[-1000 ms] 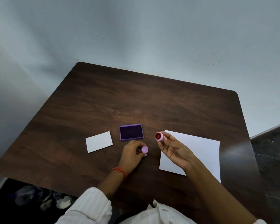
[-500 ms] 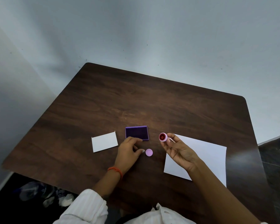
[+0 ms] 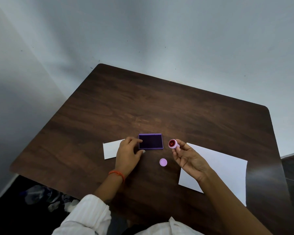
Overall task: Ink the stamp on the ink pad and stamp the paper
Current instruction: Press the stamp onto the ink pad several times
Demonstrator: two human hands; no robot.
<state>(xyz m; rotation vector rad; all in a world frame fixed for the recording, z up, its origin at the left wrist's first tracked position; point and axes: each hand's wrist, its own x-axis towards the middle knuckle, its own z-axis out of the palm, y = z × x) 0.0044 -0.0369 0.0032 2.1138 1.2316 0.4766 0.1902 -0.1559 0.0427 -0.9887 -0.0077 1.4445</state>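
A small pink stamp [image 3: 173, 144] with a red face turned up is pinched in the fingertips of my right hand [image 3: 189, 158], held above the table just right of the ink pad. The purple ink pad [image 3: 150, 141] lies open and flat on the table. My left hand [image 3: 128, 154] rests at the pad's left edge, fingers touching its side and near corner. A large white paper [image 3: 224, 168] lies to the right, partly under my right hand. The stamp's round lilac cap [image 3: 163, 162] sits on the table between my hands.
A small white card [image 3: 109, 149] lies left of the ink pad, partly covered by my left hand. The dark wooden table [image 3: 159, 106] meets a grey wall behind. Its near edge and my white sleeve [image 3: 85, 217] are at the bottom.
My left hand let go of the lilac cap, left it on the table, and moved up to the ink pad's left edge. My right hand kept the stamp raised.
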